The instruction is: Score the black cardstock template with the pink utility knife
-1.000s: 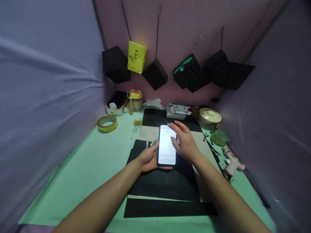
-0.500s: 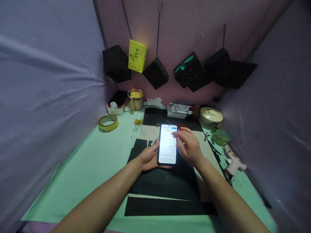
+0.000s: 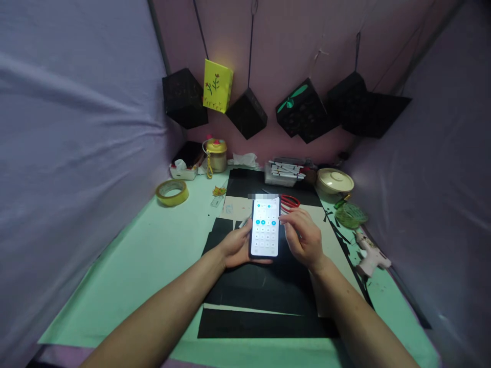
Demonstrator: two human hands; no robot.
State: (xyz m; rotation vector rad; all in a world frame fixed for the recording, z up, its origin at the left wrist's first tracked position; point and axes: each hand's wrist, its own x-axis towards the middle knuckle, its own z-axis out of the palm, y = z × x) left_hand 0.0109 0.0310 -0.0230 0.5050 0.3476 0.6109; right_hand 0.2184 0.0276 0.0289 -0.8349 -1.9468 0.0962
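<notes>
A smartphone [image 3: 265,232] with a lit screen rests upright in my left hand [image 3: 237,247], whose thumb lies along its left edge while the fingers pass behind it. Rows of small icons, some of them blue, fill the screen. My right hand [image 3: 304,234] hovers at the phone's right edge, fingers bent and a little apart, holding nothing. Black card sheets [image 3: 261,291] lie on the table under both hands. Red-handled scissors [image 3: 290,202] show just beyond my right hand, partly hidden by the phone.
Tape roll [image 3: 172,193], lidded yellow jar [image 3: 217,155] and tissue box [image 3: 183,173] stand at left. Behind are a clear tray of white sticks [image 3: 284,174] and a lidded bowl [image 3: 335,180]. A glue gun [image 3: 371,254] lies right. Black boxes [image 3: 247,114] and a yellow box [image 3: 218,87] hang above.
The phone screen has switched from a white page of text to a grid of icons. My right hand has drawn back from over the screen to its right edge, uncovering more of the scissors.
</notes>
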